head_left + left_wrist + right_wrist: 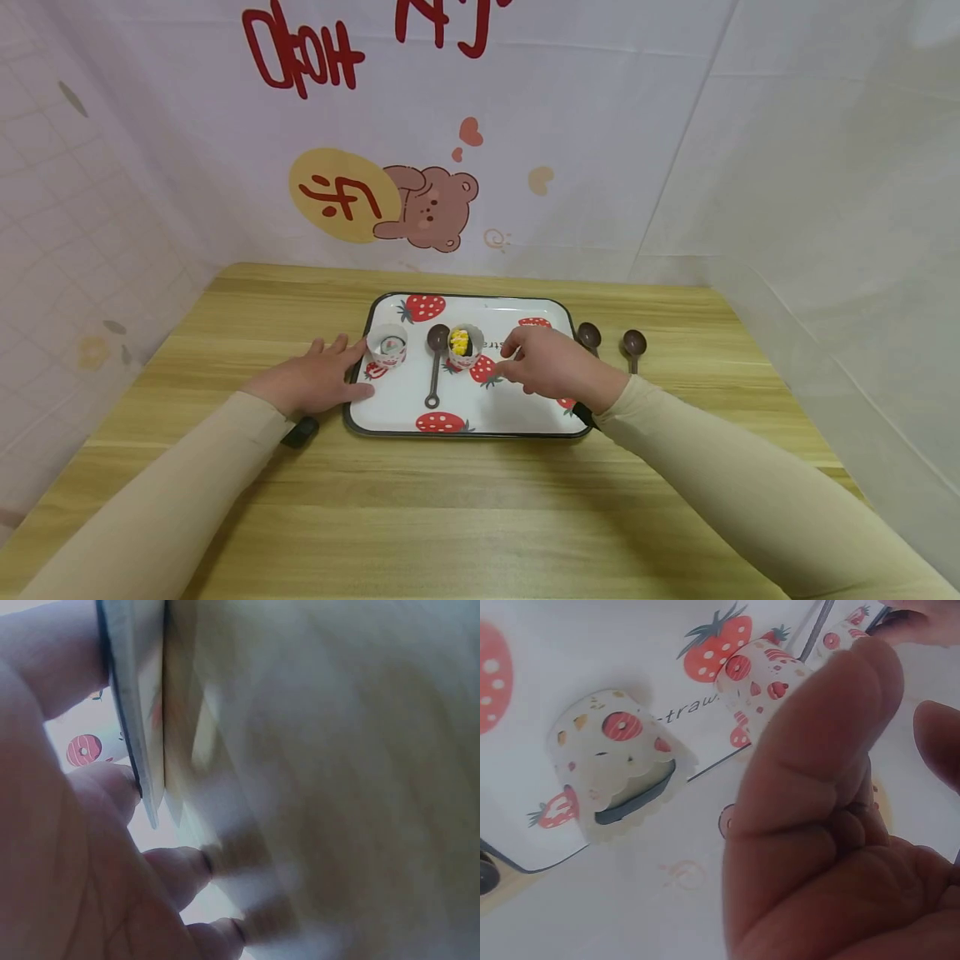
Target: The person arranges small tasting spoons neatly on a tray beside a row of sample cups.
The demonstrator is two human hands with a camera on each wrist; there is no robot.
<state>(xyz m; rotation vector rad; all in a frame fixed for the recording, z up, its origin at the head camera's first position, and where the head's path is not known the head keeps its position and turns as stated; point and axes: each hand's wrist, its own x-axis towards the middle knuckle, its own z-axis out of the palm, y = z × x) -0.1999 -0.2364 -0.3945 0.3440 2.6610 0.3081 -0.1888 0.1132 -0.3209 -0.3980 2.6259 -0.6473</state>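
My left hand (321, 379) rests at the left rim of a white strawberry-print tray (401, 408). Its fingers are spread near a patterned paper cup (388, 360), which holds a small round piece like a sushi roll. Over the right part of the tray hovers my right hand (551, 362), fingers loosely bent with nothing visible between them. Just left of it stands a second cup (465, 361) with a yellow-topped, dark-wrapped piece (461, 342). A third cup (604, 742) with a dark-edged piece shows in the right wrist view; the right hand hides it from the head view.
A brown spoon (435, 367) lies on the tray between two cups. Two more brown spoons, one by the tray's right rim (589, 335) and another farther right (634, 342), are on the wooden table (480, 508). A printed white cloth (570, 108) hangs behind.
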